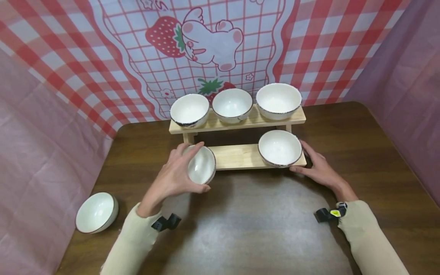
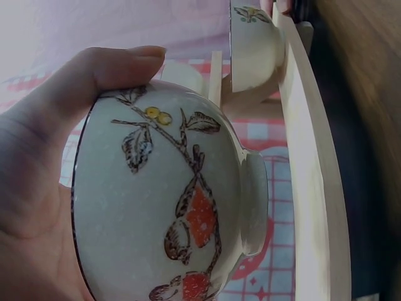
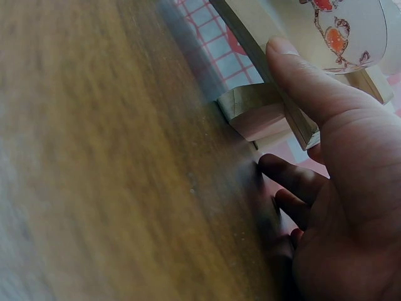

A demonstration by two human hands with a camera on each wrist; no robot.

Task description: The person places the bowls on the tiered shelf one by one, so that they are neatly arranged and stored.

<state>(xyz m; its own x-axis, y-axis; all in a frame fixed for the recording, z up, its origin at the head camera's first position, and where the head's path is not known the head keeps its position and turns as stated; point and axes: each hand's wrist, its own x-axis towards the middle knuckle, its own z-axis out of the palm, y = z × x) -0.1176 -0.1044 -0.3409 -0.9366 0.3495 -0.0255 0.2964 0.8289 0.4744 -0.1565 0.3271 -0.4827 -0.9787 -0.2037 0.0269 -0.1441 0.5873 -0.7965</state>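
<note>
My left hand (image 1: 177,172) grips a white bowl (image 1: 202,166) by its sides, thumb at the front and fingers at the back. That bowl (image 2: 163,194) has a painted branch with red fruit and dark leaves; a gap shows between its foot and the board in the left wrist view. It is over the left end of the lower board of a two-tier wooden rack (image 1: 237,157). At the rack's right end, my right hand (image 1: 319,168) holds the lower board, thumb (image 3: 301,69) against its front edge. A bowl (image 1: 280,149) sits on that board beside this hand.
On the upper board stand three bowls: left (image 1: 190,110), middle (image 1: 232,105) and right (image 1: 279,101). Another bowl (image 1: 97,212) sits on the wooden table (image 1: 247,221) near its left edge. A red-checked cloth (image 1: 319,49) hangs behind the rack.
</note>
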